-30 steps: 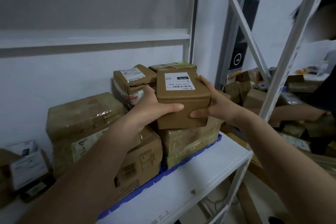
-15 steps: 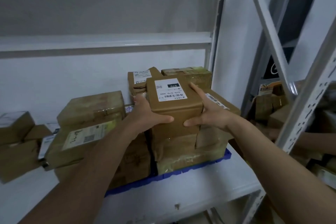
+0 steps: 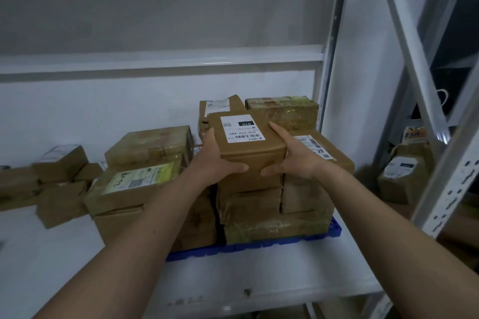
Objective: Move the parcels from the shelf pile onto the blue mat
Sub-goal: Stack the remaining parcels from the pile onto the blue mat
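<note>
- Head view: both hands hold one brown parcel [image 3: 248,147] with a white label on top, above the stack standing on the blue mat [image 3: 259,246].
- Left hand [image 3: 216,160]: its grip closes on the parcel's left side, thumb curled across the near face, fingers along the side.
- Right hand [image 3: 293,160]: its grip closes on the parcel's right side, thumb on the near face, fingers reaching up along the top edge.
- Parcel position: at the top of the mat's stack, right of centre; whether its base already rests on the box below cannot be told.
- Step in hand, as judged: setting this parcel down on the stack. Advice: keep it level, square its edges with the box beneath, and let go only once the weight is fully borne, since the stack is tall and the boxes differ in size.
- Risk, as judged: a tilted placement could slide toward the near edge of the shelf.
- Remaining work: smaller parcels [image 3: 59,184] lie off the mat at far left.
- Surface: white metal shelf [image 3: 259,280], the mat's edge showing under the stack.
- Room: pale wall behind, grey uprights at right, more boxes beyond them.
</note>
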